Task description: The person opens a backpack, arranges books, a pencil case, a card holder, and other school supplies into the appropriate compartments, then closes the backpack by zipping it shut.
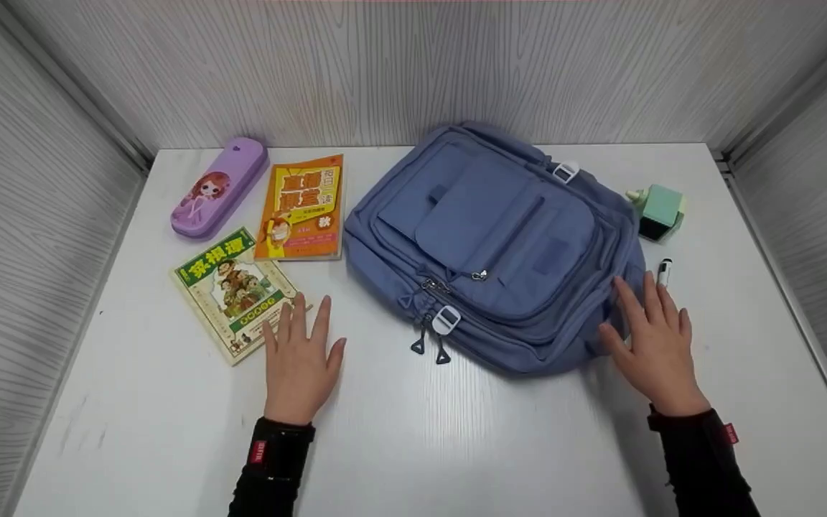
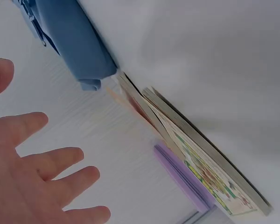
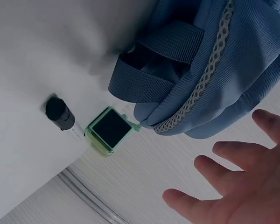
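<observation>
A blue backpack (image 1: 485, 237) lies flat and tilted on the white table, its zippers looking closed where they show. My left hand (image 1: 300, 366) is spread with straight fingers over the lower right edge of a green-and-cream book (image 1: 248, 287). In the left wrist view the hand appears apart from that book (image 2: 210, 172). Beside the backpack's lower right side is my right hand (image 1: 657, 355), fingers spread and holding nothing; whether its fingertips touch the fabric I cannot tell. Just beyond them lies a white marker (image 1: 665, 267) with a black cap.
An orange book (image 1: 302, 208) lies between the backpack and a purple pencil case (image 1: 220, 190) at the back left. At the back right stands a small mint-green boxy object (image 1: 662, 208) with a dark face. Wood-grained panels (image 1: 313, 72) enclose the table's back and sides.
</observation>
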`<state>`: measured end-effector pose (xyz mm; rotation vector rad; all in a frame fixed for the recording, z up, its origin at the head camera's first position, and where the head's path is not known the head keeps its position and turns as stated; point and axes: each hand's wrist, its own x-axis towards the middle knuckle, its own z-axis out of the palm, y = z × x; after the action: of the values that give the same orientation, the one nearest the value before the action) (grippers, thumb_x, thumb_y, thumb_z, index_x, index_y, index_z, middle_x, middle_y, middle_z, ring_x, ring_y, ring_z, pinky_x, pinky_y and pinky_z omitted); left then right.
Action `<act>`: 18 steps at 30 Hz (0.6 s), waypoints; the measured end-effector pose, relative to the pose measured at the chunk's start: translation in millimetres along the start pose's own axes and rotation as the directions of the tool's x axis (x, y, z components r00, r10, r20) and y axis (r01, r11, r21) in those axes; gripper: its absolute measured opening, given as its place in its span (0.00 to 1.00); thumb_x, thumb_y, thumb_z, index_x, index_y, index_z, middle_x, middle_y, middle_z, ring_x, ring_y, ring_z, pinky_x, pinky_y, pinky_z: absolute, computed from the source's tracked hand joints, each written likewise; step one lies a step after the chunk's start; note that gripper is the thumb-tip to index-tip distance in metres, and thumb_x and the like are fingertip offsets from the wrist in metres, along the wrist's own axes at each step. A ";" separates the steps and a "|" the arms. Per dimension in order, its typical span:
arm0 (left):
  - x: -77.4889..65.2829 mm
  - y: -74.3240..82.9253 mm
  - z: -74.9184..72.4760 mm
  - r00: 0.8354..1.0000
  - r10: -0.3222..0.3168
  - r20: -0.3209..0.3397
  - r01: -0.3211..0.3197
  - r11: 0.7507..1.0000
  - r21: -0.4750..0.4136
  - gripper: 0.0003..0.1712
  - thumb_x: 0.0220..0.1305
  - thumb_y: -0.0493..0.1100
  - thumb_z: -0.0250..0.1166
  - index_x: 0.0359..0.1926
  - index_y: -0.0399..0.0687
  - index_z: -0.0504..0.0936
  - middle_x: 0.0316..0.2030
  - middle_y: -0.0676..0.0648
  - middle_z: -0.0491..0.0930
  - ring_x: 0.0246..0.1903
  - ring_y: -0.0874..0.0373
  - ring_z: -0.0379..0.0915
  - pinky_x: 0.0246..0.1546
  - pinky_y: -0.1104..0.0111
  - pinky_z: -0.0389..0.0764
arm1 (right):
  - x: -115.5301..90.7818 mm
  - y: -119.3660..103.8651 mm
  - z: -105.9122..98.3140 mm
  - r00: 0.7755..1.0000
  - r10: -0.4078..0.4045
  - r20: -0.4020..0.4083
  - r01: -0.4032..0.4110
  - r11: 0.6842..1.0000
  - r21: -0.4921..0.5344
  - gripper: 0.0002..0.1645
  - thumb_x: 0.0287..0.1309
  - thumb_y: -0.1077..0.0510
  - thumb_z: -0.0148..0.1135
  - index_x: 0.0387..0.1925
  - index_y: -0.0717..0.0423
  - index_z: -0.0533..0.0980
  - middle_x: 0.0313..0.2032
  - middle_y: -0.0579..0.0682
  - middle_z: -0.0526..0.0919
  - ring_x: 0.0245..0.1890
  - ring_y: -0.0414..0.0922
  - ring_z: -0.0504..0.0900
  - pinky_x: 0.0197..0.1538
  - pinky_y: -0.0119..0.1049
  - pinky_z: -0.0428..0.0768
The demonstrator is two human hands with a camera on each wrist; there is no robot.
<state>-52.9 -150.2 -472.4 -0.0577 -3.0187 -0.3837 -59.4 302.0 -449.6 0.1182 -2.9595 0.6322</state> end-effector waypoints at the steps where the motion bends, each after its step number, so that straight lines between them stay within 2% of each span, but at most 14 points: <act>1: 2.2 6.3 0.0 1.000 0.015 0.003 -0.015 1.000 -0.002 0.37 0.67 0.52 0.63 0.73 0.48 0.64 0.73 0.30 0.58 0.73 0.32 0.54 0.72 0.34 0.52 | 0.2 -1.8 0.6 1.000 -0.007 -0.007 0.007 1.000 0.017 0.40 0.68 0.48 0.57 0.76 0.50 0.56 0.77 0.68 0.47 0.75 0.70 0.48 0.68 0.76 0.44; 5: 18.8 28.3 2.9 0.996 0.087 -0.015 -0.087 0.996 0.010 0.36 0.66 0.49 0.65 0.72 0.47 0.67 0.72 0.32 0.61 0.72 0.34 0.59 0.71 0.36 0.56 | -2.8 -16.1 5.8 0.996 -0.067 -0.066 0.070 0.997 0.038 0.42 0.64 0.52 0.62 0.75 0.53 0.58 0.76 0.70 0.49 0.74 0.70 0.50 0.67 0.76 0.48; 9: 47.9 42.7 9.6 0.985 0.172 -0.030 -0.171 0.985 0.015 0.36 0.63 0.43 0.67 0.71 0.48 0.68 0.73 0.34 0.62 0.71 0.35 0.60 0.71 0.36 0.57 | -10.0 -40.4 16.3 0.981 -0.165 -0.106 0.168 0.986 0.018 0.45 0.58 0.53 0.68 0.74 0.53 0.60 0.75 0.69 0.52 0.73 0.69 0.52 0.67 0.75 0.49; 11: 63.5 46.2 13.7 0.979 0.204 -0.008 -0.204 0.979 0.016 0.38 0.60 0.39 0.67 0.72 0.50 0.67 0.74 0.34 0.60 0.72 0.35 0.58 0.71 0.36 0.56 | -15.0 -54.0 23.1 0.970 -0.219 -0.108 0.220 0.976 0.001 0.46 0.56 0.53 0.70 0.73 0.53 0.61 0.75 0.69 0.54 0.73 0.69 0.53 0.67 0.75 0.50; 14: 82.7 48.0 21.1 0.968 0.242 0.058 -0.244 0.969 0.031 0.44 0.55 0.33 0.67 0.73 0.55 0.65 0.76 0.36 0.56 0.74 0.35 0.54 0.72 0.36 0.53 | -23.4 -71.8 34.7 0.949 -0.299 -0.099 0.296 0.954 -0.042 0.46 0.54 0.51 0.71 0.72 0.51 0.63 0.74 0.68 0.57 0.72 0.68 0.56 0.65 0.76 0.53; 16: 91.0 47.4 26.4 0.960 0.266 0.090 -0.270 0.962 0.038 0.46 0.53 0.31 0.67 0.73 0.58 0.66 0.76 0.37 0.56 0.75 0.35 0.53 0.73 0.35 0.51 | -28.6 -80.2 43.3 0.933 -0.348 -0.088 0.342 0.937 -0.076 0.44 0.53 0.50 0.71 0.71 0.51 0.66 0.73 0.68 0.60 0.71 0.68 0.59 0.64 0.77 0.55; 18: 95.9 45.5 32.4 0.954 0.285 0.095 -0.289 0.956 0.040 0.45 0.53 0.31 0.67 0.72 0.59 0.67 0.75 0.39 0.59 0.74 0.36 0.55 0.73 0.34 0.50 | -32.8 -85.2 52.1 0.923 -0.378 -0.071 0.369 0.923 -0.112 0.42 0.52 0.49 0.72 0.69 0.49 0.68 0.72 0.67 0.62 0.70 0.67 0.61 0.63 0.77 0.57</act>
<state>-149.0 -95.6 -482.6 -0.5165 -3.0387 -0.2778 -23.3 204.8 -466.7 0.6114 -2.7583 0.4277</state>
